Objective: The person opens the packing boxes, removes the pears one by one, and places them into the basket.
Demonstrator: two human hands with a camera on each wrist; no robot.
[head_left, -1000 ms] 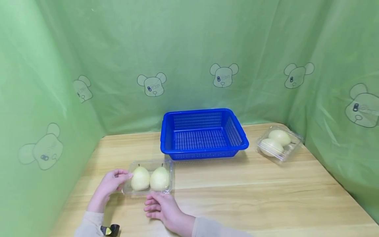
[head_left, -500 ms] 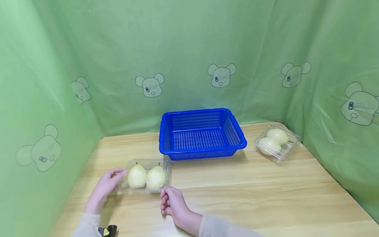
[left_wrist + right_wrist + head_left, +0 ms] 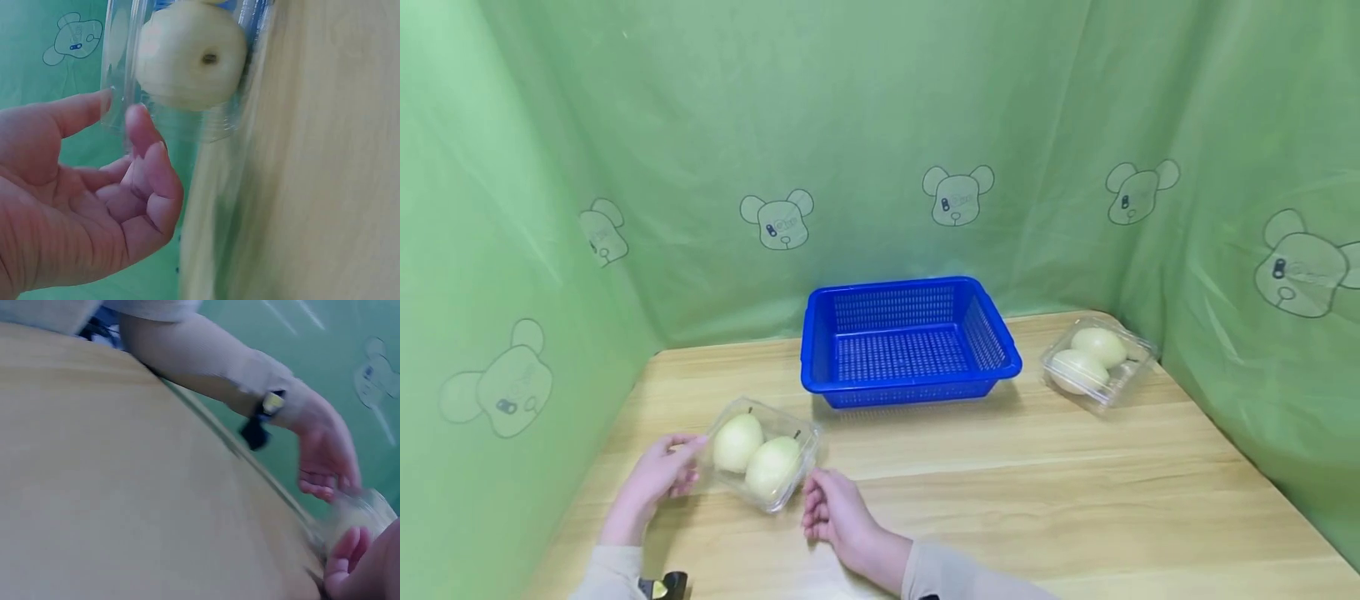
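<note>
green curtain [image 3: 880, 100], printed cartoon animal heads [image 3: 957, 200], wooden table [image 3: 1015, 492]

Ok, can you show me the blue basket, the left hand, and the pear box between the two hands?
Blue basket [image 3: 912, 382]: head view, on its front rim.
Pear box [image 3: 777, 422]: head view, on clear plastic between the two pear stems.
Left hand [image 3: 75, 209]: left wrist view, on the palm.

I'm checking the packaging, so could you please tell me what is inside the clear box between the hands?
Two pears show inside the clear box; whatever is directly beneath them is covered.
</note>
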